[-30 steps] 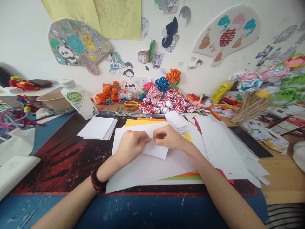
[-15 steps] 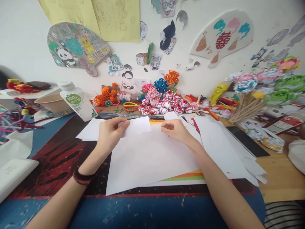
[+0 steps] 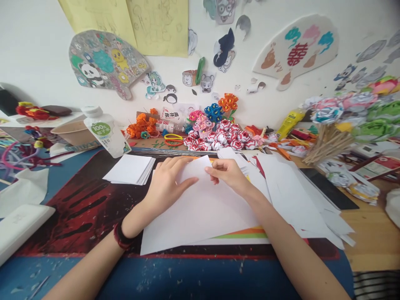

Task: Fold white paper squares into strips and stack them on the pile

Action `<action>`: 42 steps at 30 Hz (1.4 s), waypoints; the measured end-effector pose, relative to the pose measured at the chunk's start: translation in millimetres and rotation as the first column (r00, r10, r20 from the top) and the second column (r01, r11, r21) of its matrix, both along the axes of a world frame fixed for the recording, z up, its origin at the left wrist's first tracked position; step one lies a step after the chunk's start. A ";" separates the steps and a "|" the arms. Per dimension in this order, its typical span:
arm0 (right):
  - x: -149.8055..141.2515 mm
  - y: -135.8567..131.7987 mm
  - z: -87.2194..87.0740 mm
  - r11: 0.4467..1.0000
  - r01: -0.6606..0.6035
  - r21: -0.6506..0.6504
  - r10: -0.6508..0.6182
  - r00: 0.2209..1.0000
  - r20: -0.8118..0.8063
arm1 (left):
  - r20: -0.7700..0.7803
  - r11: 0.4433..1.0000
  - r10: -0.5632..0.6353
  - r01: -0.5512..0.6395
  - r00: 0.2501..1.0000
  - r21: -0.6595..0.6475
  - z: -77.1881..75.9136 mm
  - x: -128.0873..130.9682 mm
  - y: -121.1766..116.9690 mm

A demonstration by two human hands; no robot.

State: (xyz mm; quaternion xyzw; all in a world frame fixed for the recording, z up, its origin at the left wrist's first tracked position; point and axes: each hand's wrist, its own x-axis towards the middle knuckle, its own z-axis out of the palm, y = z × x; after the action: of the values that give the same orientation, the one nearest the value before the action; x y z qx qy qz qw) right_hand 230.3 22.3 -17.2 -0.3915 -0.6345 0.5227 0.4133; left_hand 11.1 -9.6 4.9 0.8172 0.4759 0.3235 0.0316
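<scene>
A small white sheet of paper (image 3: 200,166) is between my two hands, above a large white sheet (image 3: 200,212). My left hand (image 3: 170,177) holds its left side, with the thumb on the near side and the fingers along the far edge. With thumb and bent fingers, my right hand (image 3: 226,173) pinches the right corner. Left of my left hand lies a stack of small white paper squares (image 3: 129,168). Under the large sheet, edges of coloured paper (image 3: 240,232) show in orange and green.
More white sheets (image 3: 296,196) lie in a loose pile on the right, beside a black flat object (image 3: 331,189). Red-and-white paper flowers (image 3: 221,137) line the back. A white bottle (image 3: 104,131) stands back left; stemmed flowers (image 3: 328,137) lean at the right.
My left hand has moved right with the small sheet, away from the stack, which now shows fully. My right hand has closed on the sheet's corner.
</scene>
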 end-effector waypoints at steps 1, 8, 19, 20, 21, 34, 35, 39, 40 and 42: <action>-0.1 0.0 -0.1 1.000 0.012 -0.002 -0.012 1.000 -0.007 | -0.039 1.000 -0.021 0.022 0.999 0.007 0.0 2.2 -1.6; 2.4 1.4 -0.3 1.000 0.004 0.010 -0.004 0.999 -0.033 | 0.011 0.990 -0.091 0.091 0.996 -0.109 -3.3 4.1 -2.9; 2.9 1.6 5.4 1.000 -0.020 -0.024 0.017 0.993 -0.119 | 0.726 0.725 0.133 0.434 0.674 -0.536 3.7 0.4 -0.3; 2.0 0.9 5.2 0.998 -0.042 -0.052 0.034 0.990 -0.135 | 0.745 0.668 0.150 0.489 0.649 -0.561 4.1 1.2 -1.1; 1.2 0.2 4.7 0.995 -0.059 -0.084 0.047 0.989 -0.141 | 0.753 0.612 0.166 0.533 0.637 -0.585 4.3 2.0 -2.0; -2.2 -5.4 6.3 0.969 -0.215 -0.124 0.203 0.974 -0.103 | 0.747 0.572 0.175 0.552 0.641 -0.607 3.8 5.4 -2.9; -2.8 -6.0 6.8 0.968 -0.225 -0.111 0.216 0.973 -0.085 | 0.746 0.573 0.182 0.547 0.640 -0.610 3.5 6.0 -3.2; -4.4 -7.0 7.9 0.974 -0.211 -0.077 0.207 0.977 -0.060 | 0.736 0.563 0.213 0.535 0.643 -0.630 3.5 8.2 -3.6; -4.5 -7.1 8.2 0.975 -0.212 -0.068 0.208 0.977 -0.053 | 0.722 0.581 0.211 0.510 0.659 -0.634 3.8 8.5 -3.5; -4.4 -7.3 8.7 0.970 -0.236 -0.059 0.234 0.972 -0.031 | 0.682 0.633 0.187 0.444 0.708 -0.634 4.4 8.7 -3.3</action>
State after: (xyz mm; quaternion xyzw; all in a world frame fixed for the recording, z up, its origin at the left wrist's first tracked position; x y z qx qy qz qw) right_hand 225.9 15.0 -8.5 -0.3202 -0.6548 0.5922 0.3436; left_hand 19.9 -13.0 9.3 0.5748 0.4520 0.3691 0.5736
